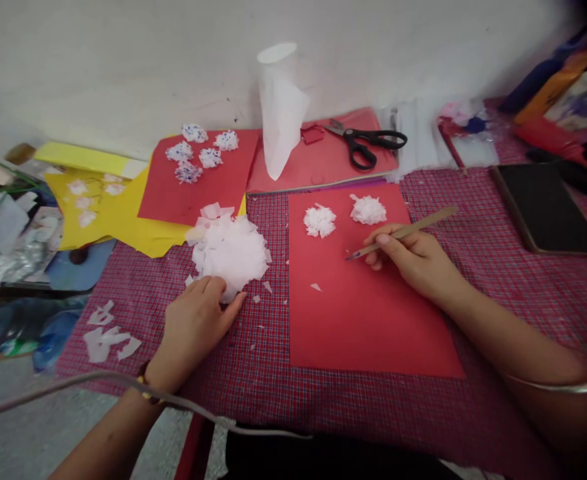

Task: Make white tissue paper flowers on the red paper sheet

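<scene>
My left hand (198, 323) rests at the near edge of a pile of white tissue paper pieces (236, 250). Its thumb stands apart from the bent fingers, whose tips touch the pile. In my right hand (416, 260), a thin wooden stick (428, 219) with a dark purplish tip is pinched between thumb and fingers. That tip points down-left, over a red paper sheet (368, 327). Two white tissue puffs, a left one (319, 220) and a right one (368, 209), sit near the sheet's far edge. A small tissue scrap (316, 287) lies lower on it.
Blue-speckled puffs (188, 172) sit on another red sheet (173, 203), overlapping yellow paper (123, 217). Behind are a white paper roll (279, 107) and black-handled scissors (363, 141). A dark phone-like slab (546, 207) lies right. A cable (98, 377) crosses the lower left.
</scene>
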`<state>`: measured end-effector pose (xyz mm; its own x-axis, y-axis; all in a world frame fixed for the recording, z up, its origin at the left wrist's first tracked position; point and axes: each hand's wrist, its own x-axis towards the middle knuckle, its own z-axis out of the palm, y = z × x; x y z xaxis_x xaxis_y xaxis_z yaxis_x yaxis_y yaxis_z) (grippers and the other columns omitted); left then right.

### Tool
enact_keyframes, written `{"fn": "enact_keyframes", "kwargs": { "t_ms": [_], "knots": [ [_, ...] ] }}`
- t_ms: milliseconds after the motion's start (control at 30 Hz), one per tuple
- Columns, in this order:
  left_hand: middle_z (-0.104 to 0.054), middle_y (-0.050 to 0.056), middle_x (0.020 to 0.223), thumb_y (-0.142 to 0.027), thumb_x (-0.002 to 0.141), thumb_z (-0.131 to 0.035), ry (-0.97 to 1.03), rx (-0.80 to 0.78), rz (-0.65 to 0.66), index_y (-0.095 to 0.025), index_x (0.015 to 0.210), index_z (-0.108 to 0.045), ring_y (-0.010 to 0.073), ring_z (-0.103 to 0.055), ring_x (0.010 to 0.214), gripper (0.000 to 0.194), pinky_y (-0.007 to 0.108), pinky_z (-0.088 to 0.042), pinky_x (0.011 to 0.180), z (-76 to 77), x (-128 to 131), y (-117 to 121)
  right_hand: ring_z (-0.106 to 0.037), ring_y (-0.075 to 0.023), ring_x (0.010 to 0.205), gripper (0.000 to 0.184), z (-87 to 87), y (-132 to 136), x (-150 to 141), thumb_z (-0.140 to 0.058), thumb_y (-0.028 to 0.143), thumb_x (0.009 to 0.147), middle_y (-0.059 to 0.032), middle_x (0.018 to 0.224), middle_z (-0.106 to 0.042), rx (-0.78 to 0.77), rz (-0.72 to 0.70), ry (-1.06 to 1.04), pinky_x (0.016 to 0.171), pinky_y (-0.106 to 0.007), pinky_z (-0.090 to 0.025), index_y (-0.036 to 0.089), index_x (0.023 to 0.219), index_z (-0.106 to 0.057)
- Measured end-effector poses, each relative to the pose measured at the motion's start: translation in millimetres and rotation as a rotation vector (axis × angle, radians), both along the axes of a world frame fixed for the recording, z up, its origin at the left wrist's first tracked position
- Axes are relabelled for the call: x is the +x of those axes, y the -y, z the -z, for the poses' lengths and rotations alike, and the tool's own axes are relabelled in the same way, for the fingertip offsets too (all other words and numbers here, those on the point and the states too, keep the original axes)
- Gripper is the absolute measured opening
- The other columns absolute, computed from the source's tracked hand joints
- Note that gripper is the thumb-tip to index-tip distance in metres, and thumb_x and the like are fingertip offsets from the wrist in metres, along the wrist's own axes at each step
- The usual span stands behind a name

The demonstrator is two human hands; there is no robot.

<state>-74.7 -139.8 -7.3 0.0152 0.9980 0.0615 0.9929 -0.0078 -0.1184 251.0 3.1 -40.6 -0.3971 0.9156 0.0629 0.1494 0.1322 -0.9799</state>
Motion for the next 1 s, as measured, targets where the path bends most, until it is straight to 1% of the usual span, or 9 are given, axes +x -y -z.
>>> {"fn": "enact_keyframes", "kwargs": {
  "t_ms": [100,200,300,400,500,600,700,833,1000],
  "knots": [
    [-0.060,0.007,0.077,-0.046,0.090,-0.055,0.020,0.036,-0.056,-0.019,0.085,-0.056,0.0228,-0.057,0.068,0.027,0.031,-0.035,0.055,-0.1,1,-4,-0.060,-0.0113,0.056,0.038,-0.3,0,0,-0.056,0.050,0.092,-0.0045,0.071,-0.067,0.033,-0.008,0.000,0.055,-0.025,-0.052,0.017,0.077,-0.067],
    [-0.062,0.008,0.088,-0.038,0.089,-0.058,0.194,0.109,-0.049,-0.018,0.099,-0.061,0.0221,-0.058,0.075,0.023,0.032,-0.041,0.061,1.2,2,-10,-0.060,-0.0109,0.056,0.037,-0.8,0,-1,-0.055,0.048,0.093,-0.0041,0.069,-0.066,0.038,-0.006,-0.003,0.054,-0.025,-0.052,0.017,0.078,-0.067],
    [-0.061,0.003,0.080,-0.033,0.085,-0.061,0.570,0.131,-0.041,-0.020,0.083,-0.066,0.0180,-0.056,0.072,0.014,0.030,-0.042,0.064,-4.0,-1,-18,-0.060,-0.0109,0.056,0.036,-1.5,1,-1,-0.054,0.047,0.093,-0.0038,0.068,-0.067,0.027,-0.013,-0.005,0.054,-0.025,-0.053,0.018,0.077,-0.066],
    [-0.057,-0.001,0.067,-0.031,0.081,-0.065,1.008,0.054,-0.190,-0.020,0.067,-0.064,0.0135,-0.051,0.064,0.018,0.025,-0.040,0.059,-17.8,-5,-29,-0.061,-0.0108,0.055,0.034,0.0,0,-2,-0.056,0.048,0.093,-0.0029,0.067,-0.066,0.011,-0.014,-0.037,0.054,-0.024,-0.052,0.018,0.078,-0.065],
    [-0.054,-0.003,0.058,-0.032,0.076,-0.071,1.396,-0.052,-0.353,-0.018,0.065,-0.065,0.0087,-0.046,0.052,0.019,0.021,-0.036,0.050,-32.1,-1,-46,-0.060,-0.0104,0.054,0.033,3.7,-1,-3,-0.058,0.048,0.091,-0.0019,0.066,-0.066,-0.013,-0.003,-0.091,0.052,-0.024,-0.051,0.018,0.080,-0.064],
    [-0.060,-0.001,0.060,-0.029,0.068,-0.077,1.627,-0.160,-0.369,-0.016,0.068,-0.064,0.0081,-0.051,0.051,0.018,0.020,-0.040,0.049,-37.4,18,-71,-0.060,-0.0103,0.053,0.033,3.8,0,-4,-0.060,0.048,0.089,-0.0019,0.066,-0.067,-0.037,0.000,-0.122,0.052,-0.024,-0.050,0.017,0.081,-0.065],
    [-0.063,-0.002,0.063,-0.023,0.063,-0.081,1.734,-0.286,-0.291,-0.016,0.070,-0.063,0.0086,-0.056,0.054,0.021,0.019,-0.043,0.051,-30.5,53,-98,-0.061,-0.0102,0.055,0.029,-2.8,3,-4,-0.061,0.045,0.089,-0.0027,0.073,-0.071,-0.011,0.047,-0.224,0.055,-0.025,-0.051,0.017,0.092,-0.068],
    [-0.063,-0.002,0.062,-0.022,0.063,-0.080,1.780,-0.377,-0.166,-0.015,0.072,-0.068,0.0065,-0.053,0.055,0.017,0.018,-0.042,0.054,-9.0,97,-120,-0.064,-0.0105,0.059,0.024,-12.4,8,-5,-0.062,0.042,0.089,-0.0027,0.081,-0.075,0.025,0.095,-0.417,0.057,-0.025,-0.054,0.021,0.098,-0.068],
    [-0.061,-0.002,0.062,-0.025,0.067,-0.076,1.771,-0.400,-0.155,-0.016,0.069,-0.070,0.0079,-0.052,0.056,0.011,0.020,-0.040,0.054,10.8,115,-122,-0.064,-0.0111,0.064,0.022,-16.1,12,-8,-0.063,0.041,0.089,-0.0026,0.081,-0.073,0.010,0.060,-0.371,0.060,-0.026,-0.055,0.021,0.096,-0.068]
  ]
}}
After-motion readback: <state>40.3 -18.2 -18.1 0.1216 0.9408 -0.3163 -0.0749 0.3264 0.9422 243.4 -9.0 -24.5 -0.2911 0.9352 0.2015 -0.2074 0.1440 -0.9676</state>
